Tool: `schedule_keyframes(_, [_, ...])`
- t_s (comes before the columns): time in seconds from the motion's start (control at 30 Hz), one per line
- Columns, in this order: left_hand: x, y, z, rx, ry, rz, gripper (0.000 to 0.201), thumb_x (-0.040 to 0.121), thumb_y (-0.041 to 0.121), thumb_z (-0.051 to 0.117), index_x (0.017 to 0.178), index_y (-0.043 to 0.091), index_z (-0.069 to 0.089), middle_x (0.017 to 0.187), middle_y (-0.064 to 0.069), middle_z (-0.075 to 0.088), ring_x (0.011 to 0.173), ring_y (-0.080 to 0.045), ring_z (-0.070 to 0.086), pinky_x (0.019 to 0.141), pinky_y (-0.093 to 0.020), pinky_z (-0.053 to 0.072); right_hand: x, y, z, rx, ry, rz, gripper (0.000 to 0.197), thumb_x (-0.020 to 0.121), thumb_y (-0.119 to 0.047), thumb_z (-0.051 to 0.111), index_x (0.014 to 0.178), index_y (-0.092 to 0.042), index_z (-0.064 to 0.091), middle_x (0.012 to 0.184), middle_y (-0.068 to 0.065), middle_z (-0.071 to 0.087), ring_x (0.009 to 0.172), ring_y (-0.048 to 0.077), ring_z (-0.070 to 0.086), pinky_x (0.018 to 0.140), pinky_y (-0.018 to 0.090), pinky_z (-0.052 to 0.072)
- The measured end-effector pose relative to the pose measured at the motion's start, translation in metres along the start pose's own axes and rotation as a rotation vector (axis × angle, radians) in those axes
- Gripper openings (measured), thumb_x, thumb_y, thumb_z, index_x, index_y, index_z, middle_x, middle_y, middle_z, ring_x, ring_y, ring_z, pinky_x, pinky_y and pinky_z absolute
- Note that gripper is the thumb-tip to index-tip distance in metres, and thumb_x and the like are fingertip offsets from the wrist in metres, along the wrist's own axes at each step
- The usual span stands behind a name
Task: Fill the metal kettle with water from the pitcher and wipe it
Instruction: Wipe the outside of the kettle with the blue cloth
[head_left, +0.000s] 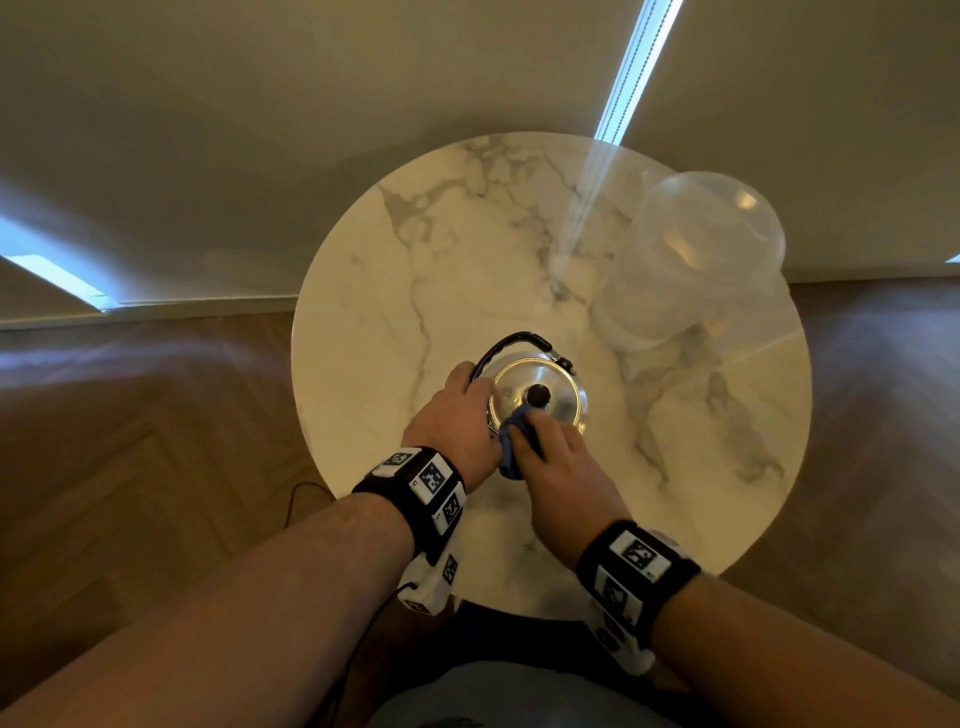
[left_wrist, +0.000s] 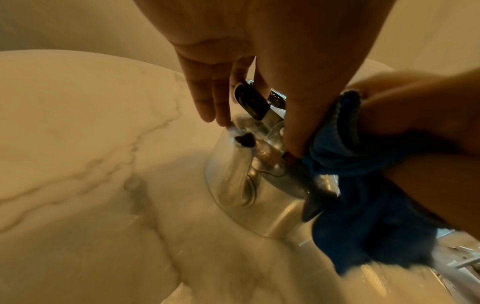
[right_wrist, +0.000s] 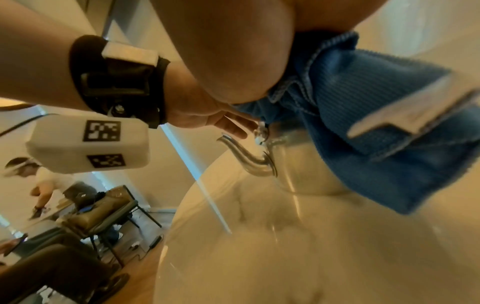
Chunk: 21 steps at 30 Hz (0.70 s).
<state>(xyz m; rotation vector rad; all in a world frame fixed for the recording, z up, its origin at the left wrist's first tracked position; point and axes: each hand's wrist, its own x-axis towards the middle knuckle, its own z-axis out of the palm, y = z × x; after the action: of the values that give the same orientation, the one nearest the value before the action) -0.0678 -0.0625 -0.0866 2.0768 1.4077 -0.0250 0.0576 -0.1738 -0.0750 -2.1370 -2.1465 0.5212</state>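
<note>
The metal kettle (head_left: 550, 410) stands near the middle of the round marble table (head_left: 395, 322), lid on, black knob (head_left: 538, 397) on top, black handle (head_left: 514, 340) folded back. My left hand (head_left: 452, 415) rests on the kettle's left side; in the left wrist view its fingers (left_wrist: 207, 98) reach straight down to the spout (left_wrist: 233, 168) beside the handle's base (left_wrist: 250, 102). My right hand (head_left: 556, 467) grips a bunched blue cloth (head_left: 511, 441) and presses it on the kettle's near side. The cloth (right_wrist: 363, 123) hangs over the body beside the spout (right_wrist: 244, 158). A clear pitcher (head_left: 691, 260) stands back right.
The table's near edge (head_left: 519, 613) is close to my lap. Wood floor surrounds the table, with a thin cable (head_left: 306, 493) on it at the left. In the right wrist view another person (right_wrist: 39, 181) works at a desk by a chair (right_wrist: 103, 205) far off.
</note>
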Motion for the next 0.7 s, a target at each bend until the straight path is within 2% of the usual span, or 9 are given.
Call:
schedule_keyframes(0.1, [-0.001,0.001,0.000,-0.002,0.009,-0.007,0.044,0.090,0.041,0.064,0.128,0.022,0.054,0.157,0.002,0.030,0.115,-0.028,0.061,0.088,-0.042,0.055,0.014,-0.003,-0.012,-0.078,-0.073,-0.028,0.062,0.086,-0.004,0.048,0.148,-0.006,0.048,0.151,0.016,0.043,0.121,0.034,0.050,0.094,0.043,0.057])
schedule_keyframes(0.17, [-0.002,0.000,0.002,-0.004,0.021,0.005,0.044,0.087,0.043,0.065,0.125,0.024,0.054,0.152,0.004,0.032,0.110,-0.028,0.062,0.082,-0.042,0.056,0.005,0.006,-0.015,-0.106,-0.114,-0.031,0.066,0.083,-0.007,0.039,0.148,-0.008,0.048,0.149,0.015,0.044,0.117,0.034,0.051,0.088,0.046,0.058])
schedule_keyframes(0.27, [-0.001,-0.005,0.005,-0.009,0.004,0.017,0.055,0.079,0.048,0.072,0.126,0.027,0.052,0.145,0.006,0.033,0.105,-0.026,0.063,0.079,-0.044,0.057,-0.013,0.022,-0.012,-0.109,-0.130,-0.006,0.070,0.078,0.000,0.052,0.147,-0.009,0.050,0.149,0.014,0.045,0.109,0.034,0.052,0.081,0.047,0.060])
schedule_keyframes(0.33, [-0.001,-0.005,0.006,-0.014,0.002,0.019,0.055,0.079,0.048,0.071,0.126,0.026,0.052,0.144,0.005,0.034,0.103,-0.027,0.062,0.079,-0.046,0.057,-0.011,0.021,-0.010,-0.105,-0.148,0.015,0.075,0.075,0.002,0.063,0.148,-0.009,0.049,0.150,0.014,0.044,0.112,0.034,0.051,0.081,0.046,0.060])
schedule_keyframes(0.5, [0.000,-0.005,0.008,-0.012,0.037,0.016,0.040,0.085,0.042,0.061,0.121,0.025,0.053,0.140,0.002,0.037,0.097,-0.030,0.062,0.073,-0.041,0.054,0.013,0.007,-0.014,-0.119,-0.076,-0.075,0.068,0.078,0.000,0.058,0.146,-0.009,0.051,0.147,0.012,0.046,0.115,0.034,0.053,0.080,0.044,0.060])
schedule_keyframes(0.63, [-0.002,-0.008,0.012,-0.068,0.057,0.029,0.060,0.075,0.053,0.073,0.124,0.026,0.049,0.137,0.005,0.042,0.099,-0.026,0.064,0.076,-0.045,0.057,-0.012,0.037,-0.015,-0.049,-0.102,0.017,0.074,0.073,0.003,0.064,0.144,-0.017,0.054,0.148,0.008,0.045,0.110,0.031,0.053,0.082,0.039,0.059])
schedule_keyframes(0.7, [-0.005,-0.007,0.013,-0.113,0.078,0.023,0.071,0.074,0.050,0.078,0.131,0.026,0.043,0.139,0.004,0.045,0.105,-0.026,0.064,0.081,-0.045,0.057,-0.014,0.058,-0.016,0.031,-0.056,0.069,0.069,0.075,0.002,0.062,0.142,-0.017,0.057,0.146,0.009,0.049,0.116,0.034,0.054,0.093,0.041,0.055])
